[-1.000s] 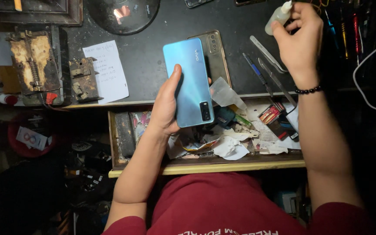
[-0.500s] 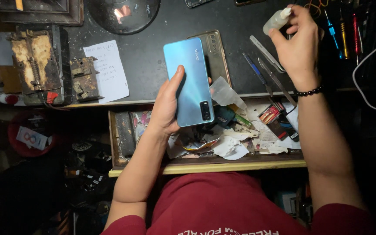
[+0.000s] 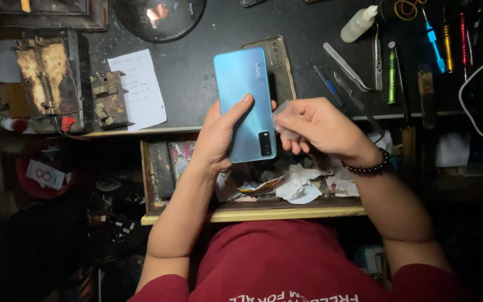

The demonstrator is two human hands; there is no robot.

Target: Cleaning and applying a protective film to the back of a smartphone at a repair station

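Note:
My left hand [image 3: 219, 137] grips a light blue smartphone [image 3: 244, 100] back side up, thumb across its rear panel, above an open wooden drawer [image 3: 252, 213]. My right hand [image 3: 317, 127] is at the phone's right edge, pinching a small pale translucent piece [image 3: 284, 114] between thumb and fingers; what the piece is cannot be told. A small white squeeze bottle [image 3: 359, 23] stands alone at the back right of the black bench top [image 3: 208, 61].
A second phone in a clear case [image 3: 278, 61] lies under the blue one. Tweezers [image 3: 346, 67], screwdrivers [image 3: 432, 39] and a white cable [image 3: 476, 112] sit at right. A paper note [image 3: 138, 89] and rusty metal clamps [image 3: 46, 81] at left. The drawer holds crumpled paper scraps [image 3: 300, 187].
My right hand came down from the back right of the bench, leaving the squeeze bottle there, and now pinches a small pale piece beside the phone. The left hand stayed put.

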